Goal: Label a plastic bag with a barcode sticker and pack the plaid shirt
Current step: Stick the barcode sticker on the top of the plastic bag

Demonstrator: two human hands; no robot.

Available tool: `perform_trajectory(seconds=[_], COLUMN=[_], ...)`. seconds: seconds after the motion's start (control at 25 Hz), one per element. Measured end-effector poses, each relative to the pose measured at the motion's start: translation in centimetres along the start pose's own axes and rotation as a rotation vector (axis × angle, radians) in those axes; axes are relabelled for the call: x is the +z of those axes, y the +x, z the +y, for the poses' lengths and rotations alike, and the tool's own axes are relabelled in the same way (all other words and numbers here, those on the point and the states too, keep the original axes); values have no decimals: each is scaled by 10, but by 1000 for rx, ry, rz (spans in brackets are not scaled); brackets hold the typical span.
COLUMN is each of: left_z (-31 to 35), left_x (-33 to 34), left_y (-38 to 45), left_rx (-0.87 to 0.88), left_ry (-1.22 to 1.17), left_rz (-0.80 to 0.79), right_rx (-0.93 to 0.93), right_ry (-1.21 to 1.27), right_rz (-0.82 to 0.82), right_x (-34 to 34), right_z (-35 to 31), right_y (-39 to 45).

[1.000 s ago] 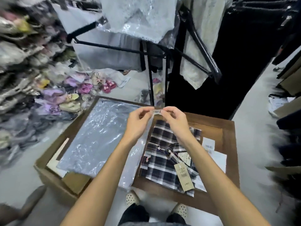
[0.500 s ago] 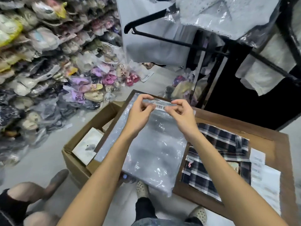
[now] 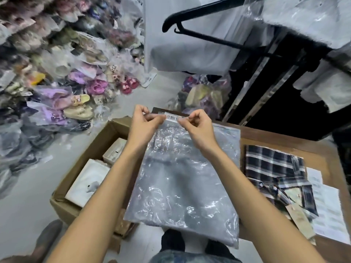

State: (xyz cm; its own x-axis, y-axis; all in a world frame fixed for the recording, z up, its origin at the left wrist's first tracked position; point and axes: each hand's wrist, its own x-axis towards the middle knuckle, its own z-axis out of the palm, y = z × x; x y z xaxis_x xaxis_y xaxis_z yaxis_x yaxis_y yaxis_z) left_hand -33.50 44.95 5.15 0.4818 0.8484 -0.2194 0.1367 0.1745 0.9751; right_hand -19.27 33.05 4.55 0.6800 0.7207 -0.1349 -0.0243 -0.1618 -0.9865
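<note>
Pinching barcode sticker (image 3: 172, 117) taut between left hand (image 3: 144, 124) and right hand (image 3: 197, 128), aligning over plastic bag (image 3: 182, 175) at twelve o'clock; plaid shirt (image 3: 273, 168) waiting at three.

Clothing stockroom: bagged slippers (image 3: 57, 76) piled high, garment rack (image 3: 237, 44).

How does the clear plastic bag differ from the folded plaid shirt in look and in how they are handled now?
The clear plastic bag is see-through, glossy and crinkled; the folded plaid shirt is opaque, dark checked cloth. The left hand and right hand work at the bag's top edge with the barcode sticker; nothing touches the shirt. The bag overhangs the wooden table; the shirt does not. Both lie flat.
</note>
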Motion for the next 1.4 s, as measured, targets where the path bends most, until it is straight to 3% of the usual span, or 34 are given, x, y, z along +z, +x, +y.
perform_trajectory(seconds=[0.56,0.72,0.92,1.4], left_z=[-57,-102,-74,-87], left_x=[4,-4,11,22], left_y=[107,138,124,128], left_rx=[-217,-281,-213,-163], left_ry=[326,382,463,561], left_rz=[72,49,70,87], right_rx=[291,354,412,480], right_ry=[-332,-401,-421,-489], right_rz=[110,135,216,286], right_x=[51,65,63,74], right_z=[65,76,79,79], right_y=[100,111,114,119])
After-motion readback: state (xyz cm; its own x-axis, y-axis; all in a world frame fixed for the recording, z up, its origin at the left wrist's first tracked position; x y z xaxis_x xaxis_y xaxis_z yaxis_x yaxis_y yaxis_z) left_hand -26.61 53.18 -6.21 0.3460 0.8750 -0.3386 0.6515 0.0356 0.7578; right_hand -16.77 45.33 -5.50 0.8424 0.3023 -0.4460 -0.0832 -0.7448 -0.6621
